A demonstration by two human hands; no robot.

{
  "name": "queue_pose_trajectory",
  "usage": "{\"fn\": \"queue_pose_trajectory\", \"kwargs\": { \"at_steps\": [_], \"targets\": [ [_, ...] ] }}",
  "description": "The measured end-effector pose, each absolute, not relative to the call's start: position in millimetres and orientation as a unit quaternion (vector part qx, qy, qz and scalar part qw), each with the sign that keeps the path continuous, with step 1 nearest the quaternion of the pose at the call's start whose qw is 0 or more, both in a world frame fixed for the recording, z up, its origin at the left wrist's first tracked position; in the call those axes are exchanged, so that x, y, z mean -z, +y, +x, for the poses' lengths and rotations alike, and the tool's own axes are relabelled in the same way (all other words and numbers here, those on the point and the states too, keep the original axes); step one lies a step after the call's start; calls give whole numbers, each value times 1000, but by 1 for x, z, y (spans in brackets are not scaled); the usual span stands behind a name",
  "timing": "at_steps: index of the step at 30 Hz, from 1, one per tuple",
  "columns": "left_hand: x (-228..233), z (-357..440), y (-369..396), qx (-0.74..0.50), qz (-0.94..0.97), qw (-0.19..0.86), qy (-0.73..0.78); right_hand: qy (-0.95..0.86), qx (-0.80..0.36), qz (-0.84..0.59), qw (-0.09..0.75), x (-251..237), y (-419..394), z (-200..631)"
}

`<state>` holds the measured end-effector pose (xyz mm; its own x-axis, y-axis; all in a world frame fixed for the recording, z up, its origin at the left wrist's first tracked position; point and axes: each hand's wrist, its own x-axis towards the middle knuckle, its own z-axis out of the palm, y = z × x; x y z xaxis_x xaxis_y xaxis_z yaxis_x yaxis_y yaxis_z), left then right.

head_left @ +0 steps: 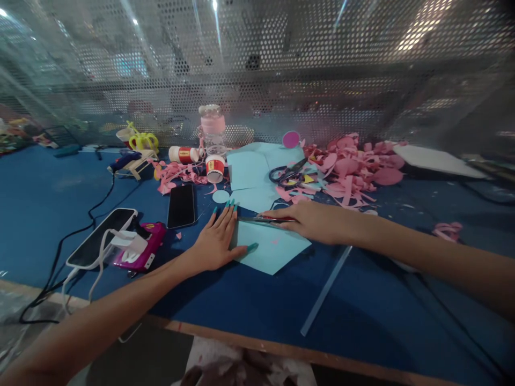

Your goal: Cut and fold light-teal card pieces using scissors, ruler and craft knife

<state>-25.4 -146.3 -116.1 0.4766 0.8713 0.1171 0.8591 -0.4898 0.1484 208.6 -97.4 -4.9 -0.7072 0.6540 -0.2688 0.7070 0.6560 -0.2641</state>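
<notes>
Both forearms stretch out from the near table edge (249,343) over the blue surface, meeting at a light blue paper sheet (273,249). Her left hand (215,241) lies flat and fully open, fingers spread, palm pressing the sheet's left edge with the thumb resting on the paper. From the other side, the right hand (309,220) lies knuckles up, fingers curled loosely round a thin dark tool (257,219) (a pen or blade, I cannot tell which) laid along the sheet's top edge. Beyond sit scissors (287,174), pink paper scraps (354,171), and a black phone (181,206).
</notes>
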Motion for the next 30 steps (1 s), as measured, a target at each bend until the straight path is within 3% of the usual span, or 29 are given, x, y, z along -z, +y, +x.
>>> {"fn": "queue_pose_trajectory", "kwargs": {
  "at_steps": [7, 18, 30],
  "targets": [
    [118, -25, -146, -94, 858, 29, 504, 899, 161, 393, 103, 0, -100, 206],
    [113, -22, -147, -67, 848, 37, 525, 909, 148, 383, 67, 9, -97, 219],
    [109, -20, -147, -43, 840, 47, 538, 902, 113, 400, 115, 3, -107, 232]
  ]
}}
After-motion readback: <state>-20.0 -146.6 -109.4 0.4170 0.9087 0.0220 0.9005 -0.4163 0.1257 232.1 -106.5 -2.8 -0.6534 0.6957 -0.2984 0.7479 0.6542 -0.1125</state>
